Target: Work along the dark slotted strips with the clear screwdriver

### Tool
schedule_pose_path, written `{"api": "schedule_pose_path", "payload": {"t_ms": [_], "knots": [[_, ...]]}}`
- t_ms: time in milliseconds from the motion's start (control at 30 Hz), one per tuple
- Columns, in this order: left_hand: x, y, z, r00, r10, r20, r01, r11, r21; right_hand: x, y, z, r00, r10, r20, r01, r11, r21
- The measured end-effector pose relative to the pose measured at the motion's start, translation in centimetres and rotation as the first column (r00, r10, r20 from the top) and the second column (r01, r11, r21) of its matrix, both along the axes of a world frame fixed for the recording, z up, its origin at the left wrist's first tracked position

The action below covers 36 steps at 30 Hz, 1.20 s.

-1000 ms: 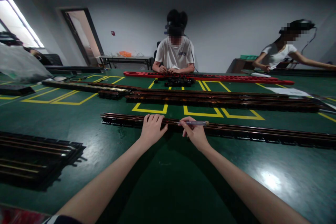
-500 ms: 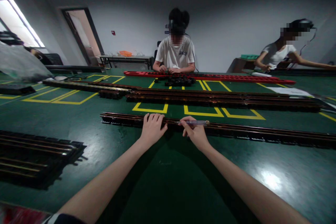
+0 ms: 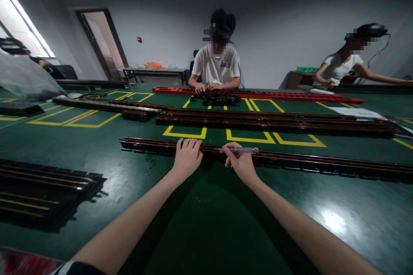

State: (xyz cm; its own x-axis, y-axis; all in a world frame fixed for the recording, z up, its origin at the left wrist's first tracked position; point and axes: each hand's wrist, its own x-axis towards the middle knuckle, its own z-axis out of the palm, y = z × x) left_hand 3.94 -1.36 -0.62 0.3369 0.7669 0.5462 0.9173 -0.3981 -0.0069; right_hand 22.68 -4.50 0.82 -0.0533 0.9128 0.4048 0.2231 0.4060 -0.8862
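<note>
Rail (image 3: 309, 164) under left hand (image 3: 187, 157), pen-like tool (image 3: 244, 151) in right hand (image 3: 239, 162)

Dark slotted rail lies crosswise on green counter (image 3: 97, 150), directly before the wearer; its right end runs out of view. This placement probably lets both hands reach it without leaning.

Left hand: palm down, fingers extended and slightly bent over the rail's top, thumb near the index finger. Looks like a steadying hold against slipping or rolling. Whether the fingertips clasp the far edge cannot be told.

Right hand: closed, slim tool pinched between thumb and fingers, tip pointing left toward the left hand. The tool lies low, nearly along the rail, presumably for control close to its surface. Tip contact too small to confirm.

Surroundings: similar rails bundled beyond (image 3: 274, 123), parallel to the working one; another stack (image 3: 35, 195) at near left. Both sit apart from the hands, likely to keep working room. Co-worker (image 3: 217, 66) sits opposite, hands at a red frame (image 3: 290, 96).
</note>
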Motion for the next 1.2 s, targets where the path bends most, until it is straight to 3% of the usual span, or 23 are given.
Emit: {"api": "schedule_pose_path", "payload": {"t_ms": [467, 700, 900, 1200], "knots": [[-0.12, -0.04, 0.2, 1.0, 0.026, 0.0, -0.026, 1.0, -0.01, -0.01, 0.21, -0.3, 1.0, -0.009, -0.013, 0.009, 1.0, 0.002], [-0.69, 0.36, 0.12, 0.997, -0.063, 0.052, 0.067, 0.995, -0.08, 0.02, 0.16, -0.23, 1.0, -0.021, -0.012, 0.021, 1.0, 0.002], [-0.61, 0.23, 0.4, 0.996, -0.058, 0.073, 0.068, 0.989, -0.132, 0.19, -0.06, 0.09, 1.0, 0.008, 0.016, -0.008, 1.0, -0.027], [-0.26, -0.05, 0.76, 0.999, -0.04, 0.014, 0.041, 0.995, -0.088, 0.11, 0.03, -0.01, 0.999, -0.002, 0.045, 0.003, 1.0, -0.026]]}}
